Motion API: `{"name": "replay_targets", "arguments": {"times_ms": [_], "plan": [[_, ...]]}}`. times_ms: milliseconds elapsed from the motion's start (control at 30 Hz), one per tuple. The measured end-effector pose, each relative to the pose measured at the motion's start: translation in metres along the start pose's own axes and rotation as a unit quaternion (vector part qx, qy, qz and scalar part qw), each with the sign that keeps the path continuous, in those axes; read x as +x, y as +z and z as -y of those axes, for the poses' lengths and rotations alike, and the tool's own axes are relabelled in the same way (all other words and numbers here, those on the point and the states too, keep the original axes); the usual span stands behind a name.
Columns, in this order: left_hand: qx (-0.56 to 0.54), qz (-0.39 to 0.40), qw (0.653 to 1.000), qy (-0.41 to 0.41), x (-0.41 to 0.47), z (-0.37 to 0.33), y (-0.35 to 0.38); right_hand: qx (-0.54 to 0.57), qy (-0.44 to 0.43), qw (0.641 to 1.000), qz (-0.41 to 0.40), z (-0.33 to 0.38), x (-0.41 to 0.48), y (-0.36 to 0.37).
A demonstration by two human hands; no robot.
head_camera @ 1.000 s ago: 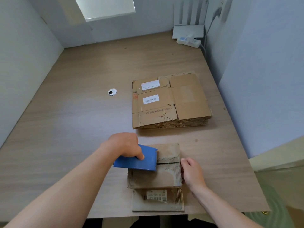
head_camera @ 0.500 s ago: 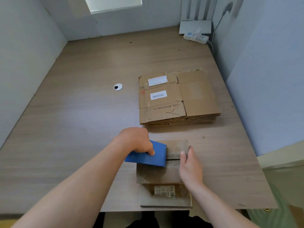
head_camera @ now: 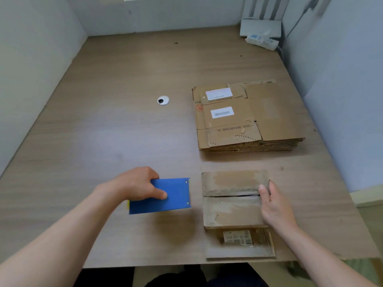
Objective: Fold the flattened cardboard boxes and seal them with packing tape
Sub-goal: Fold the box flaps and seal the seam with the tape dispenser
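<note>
Bare table (head_camera: pixel 107 129) lies open leftward; flattened box stack (head_camera: pixel 246 117) blocks far right.

The table (head_camera: pixel 124 131) is a pale wood-grain board with a smooth, matt face, and the round grommet (head_camera: pixel 163 100) set in it looks like light plastic. The stack of flattened boxes (head_camera: pixel 269 112) is plain brown corrugated cardboard, matt and ragged at its fluted edges, with white paper labels (head_camera: pixel 222 112) on top; the folded box (head_camera: pixel 232 212) is the same cardboard, with rough, grey, scuffed patches. The blue tape dispenser (head_camera: pixel 176 195) shows a smooth, even blue panel, plastic or painted metal I cannot tell, with two small shiny rivets (head_camera: pixel 187 203).
</note>
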State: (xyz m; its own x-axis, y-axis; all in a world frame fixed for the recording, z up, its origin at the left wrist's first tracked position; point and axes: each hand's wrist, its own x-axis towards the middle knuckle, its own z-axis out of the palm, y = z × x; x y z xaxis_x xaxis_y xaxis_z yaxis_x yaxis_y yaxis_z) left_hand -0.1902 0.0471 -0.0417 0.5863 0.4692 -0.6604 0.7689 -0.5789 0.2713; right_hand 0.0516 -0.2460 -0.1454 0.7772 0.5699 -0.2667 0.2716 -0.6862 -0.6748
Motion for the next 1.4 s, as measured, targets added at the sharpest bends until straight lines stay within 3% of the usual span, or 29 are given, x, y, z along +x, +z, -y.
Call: {"name": "replay_targets", "arguments": {"times_ms": [267,533,667,900,1133,1233,1267,1333,1400], "plan": [[0.086,-0.019,0.996,-0.018,0.013,-0.013,0.01,-0.01,-0.006,1.0,-0.018,-0.001,0.002,0.007],[0.207,-0.131,0.969,-0.006,0.02,-0.069,0.038,-0.015,-0.004,1.0,-0.028,0.0,-0.001,0.007],[0.179,-0.162,0.97,-0.03,0.015,-0.057,0.048,-0.008,-0.007,1.0,-0.022,0.001,0.001,0.006],[0.122,-0.308,0.941,-0.064,0.003,0.022,0.067,-0.006,-0.005,1.0,-0.028,0.001,-0.002,0.006],[0.081,-0.266,0.954,-0.112,0.005,0.061,0.097,-0.022,-0.001,1.0,-0.018,0.004,-0.002,0.006],[0.034,-0.289,0.95,-0.113,0.001,0.056,0.093,-0.022,0.0,1.0,-0.016,0.005,-0.002,0.005],[0.003,-0.329,0.94,-0.087,-0.002,0.049,0.09,-0.022,0.001,1.0,-0.016,0.005,-0.002,0.005],[-0.075,-0.43,0.899,0.04,-0.013,0.02,0.089,-0.021,-0.001,1.0,-0.018,0.005,-0.002,0.005],[-0.12,-0.431,0.878,0.172,-0.021,-0.027,0.098,-0.019,-0.004,1.0,-0.024,0.005,-0.002,0.006]]}}
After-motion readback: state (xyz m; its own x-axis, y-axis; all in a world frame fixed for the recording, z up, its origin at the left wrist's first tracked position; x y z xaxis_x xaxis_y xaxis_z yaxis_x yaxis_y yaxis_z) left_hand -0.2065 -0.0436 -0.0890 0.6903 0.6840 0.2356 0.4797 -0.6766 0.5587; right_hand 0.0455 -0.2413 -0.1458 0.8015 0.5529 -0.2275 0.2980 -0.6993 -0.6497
